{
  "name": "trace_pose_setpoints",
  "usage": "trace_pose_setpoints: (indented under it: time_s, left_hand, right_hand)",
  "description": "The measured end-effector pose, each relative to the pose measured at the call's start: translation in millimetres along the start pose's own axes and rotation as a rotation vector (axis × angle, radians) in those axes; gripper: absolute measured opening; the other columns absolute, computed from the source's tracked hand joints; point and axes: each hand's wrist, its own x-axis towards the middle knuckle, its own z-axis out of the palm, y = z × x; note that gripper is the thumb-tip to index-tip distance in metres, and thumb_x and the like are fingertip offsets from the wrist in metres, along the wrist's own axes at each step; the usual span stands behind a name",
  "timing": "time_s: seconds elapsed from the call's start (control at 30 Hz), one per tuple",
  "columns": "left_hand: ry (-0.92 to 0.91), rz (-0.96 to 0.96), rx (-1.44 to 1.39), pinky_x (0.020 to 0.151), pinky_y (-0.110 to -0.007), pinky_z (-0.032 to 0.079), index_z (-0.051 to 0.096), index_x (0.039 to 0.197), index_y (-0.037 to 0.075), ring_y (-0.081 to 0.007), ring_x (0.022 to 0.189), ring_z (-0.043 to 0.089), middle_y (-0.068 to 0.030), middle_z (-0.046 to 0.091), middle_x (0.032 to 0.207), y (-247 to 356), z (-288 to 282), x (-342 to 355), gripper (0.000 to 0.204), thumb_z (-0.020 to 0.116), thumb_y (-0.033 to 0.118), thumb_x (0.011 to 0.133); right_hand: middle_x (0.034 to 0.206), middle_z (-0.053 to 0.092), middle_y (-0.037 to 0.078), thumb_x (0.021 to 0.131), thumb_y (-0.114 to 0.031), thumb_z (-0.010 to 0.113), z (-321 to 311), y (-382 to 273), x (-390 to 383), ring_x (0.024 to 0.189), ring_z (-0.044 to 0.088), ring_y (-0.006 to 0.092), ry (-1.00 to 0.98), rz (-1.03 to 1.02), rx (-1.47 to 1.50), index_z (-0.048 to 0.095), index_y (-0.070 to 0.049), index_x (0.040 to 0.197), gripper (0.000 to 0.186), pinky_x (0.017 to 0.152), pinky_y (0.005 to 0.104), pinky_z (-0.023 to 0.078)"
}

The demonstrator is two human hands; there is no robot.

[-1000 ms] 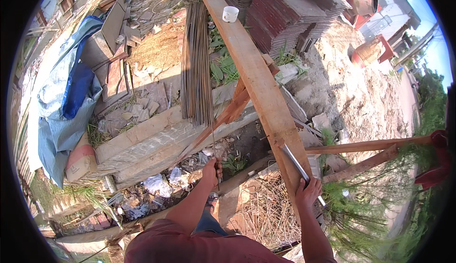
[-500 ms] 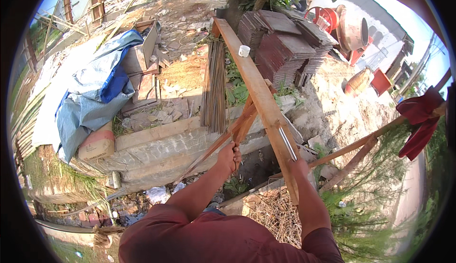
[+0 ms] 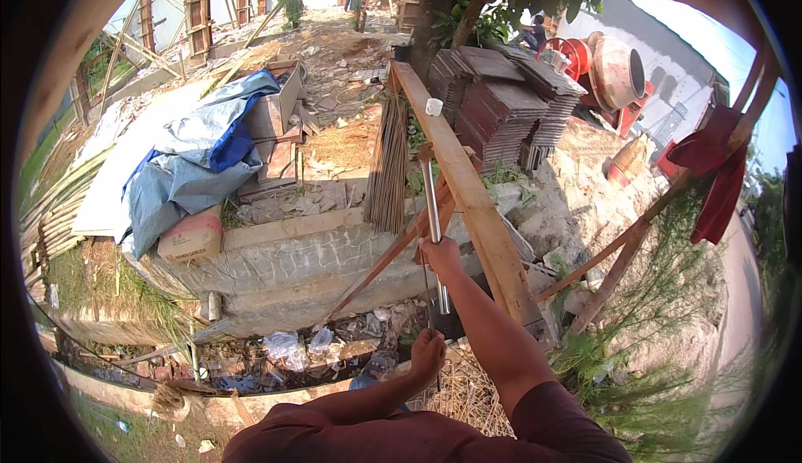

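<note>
My right hand (image 3: 444,258) is closed around a long metal tool (image 3: 430,195), upright beside the long wooden plank (image 3: 489,229), with a darker head at the top. Below it, my left hand (image 3: 427,351) grips a thin steel rod (image 3: 427,294) that runs up toward the tool. A bundle of rods (image 3: 384,179) lies just left of the plank, and a white cup (image 3: 433,107) sits on the plank's far part.
Beneath are a debris-filled ditch and a concrete wall (image 3: 284,258). Around are a blue tarp (image 3: 180,191), a paper sack (image 3: 188,237), stacked tiles (image 3: 510,108), a cement mixer (image 3: 616,74), red cloth (image 3: 718,175) on poles, a tree and distant people (image 3: 532,33).
My right hand has lifted the metal tool off the plank and swung it left, over the rod. My left hand has shifted right and ended lower in the picture. The view has tilted up.
</note>
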Motion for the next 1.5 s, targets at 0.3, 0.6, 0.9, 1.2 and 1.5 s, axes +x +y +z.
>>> trace_pose_setpoints:
  time_s: [0.3, 0.6, 0.9, 1.2, 1.5]
  left_hand:
    - [-1.140, 0.144, 0.828, 0.085, -0.033, 0.045, 0.034, 0.134, 0.005, -0.0234, 0.104, 0.056, -0.0169, 0.055, 0.112, -141.2, -15.7, -28.5, 0.051, 0.055, 0.022, 0.091]
    - [-0.729, -0.077, 0.899, 0.091, -0.036, 0.046, 0.036, 0.136, 0.000, -0.0245, 0.109, 0.056, -0.0172, 0.054, 0.122, -28.6, -27.1, 64.3, 0.056, 0.059, 0.021, 0.089]
    - [-0.487, 0.584, 1.210, 0.100, -0.046, 0.035, 0.041, 0.132, 0.002, -0.0375, 0.121, 0.047, -0.0220, 0.048, 0.129, 38.1, 98.0, 233.0, 0.054, 0.061, 0.023, 0.086]
    - [-0.310, 0.715, 1.671, 0.107, -0.061, 0.015, 0.032, 0.140, 0.006, -0.0350, 0.139, 0.018, -0.0178, 0.027, 0.148, -41.1, 166.7, 265.4, 0.073, 0.054, 0.049, 0.086]
    - [-0.167, 0.813, 1.707, 0.112, -0.056, 0.006, 0.037, 0.139, 0.006, -0.0302, 0.139, 0.023, -0.0146, 0.033, 0.146, -68.2, 166.7, 261.1, 0.069, 0.051, 0.049, 0.086]
  right_hand:
    - [0.062, 0.059, 0.013, 0.079, -0.020, 0.068, -119.0, 61.7, -129.4, 0.050, 0.057, 0.0255, 0.459, -0.254, -0.463, 0.059, 0.000, 0.085, 0.023, 0.048, 0.0347, 0.043]
    - [0.055, 0.049, 0.015, 0.074, -0.010, 0.069, -279.1, 93.2, -342.3, 0.047, 0.047, 0.0282, 0.642, -0.126, -0.683, 0.053, -0.003, 0.071, 0.018, 0.047, 0.0353, 0.039]
    - [0.060, 0.054, 0.014, 0.069, -0.005, 0.067, -286.5, 138.9, -375.1, 0.052, 0.054, 0.0283, 0.554, 0.070, -0.745, 0.057, -0.005, 0.074, 0.011, 0.050, 0.0336, 0.043]
    - [0.063, 0.057, 0.013, 0.067, -0.009, 0.067, -296.1, 141.8, -387.0, 0.056, 0.057, 0.0325, 0.556, 0.231, -0.799, 0.057, -0.006, 0.072, 0.011, 0.052, 0.0364, 0.045]
    - [0.058, 0.054, 0.016, 0.074, -0.020, 0.071, -305.3, 174.0, -483.6, 0.055, 0.056, 0.0385, 0.459, 0.267, -0.815, 0.049, -0.006, 0.070, 0.026, 0.049, 0.0409, 0.043]
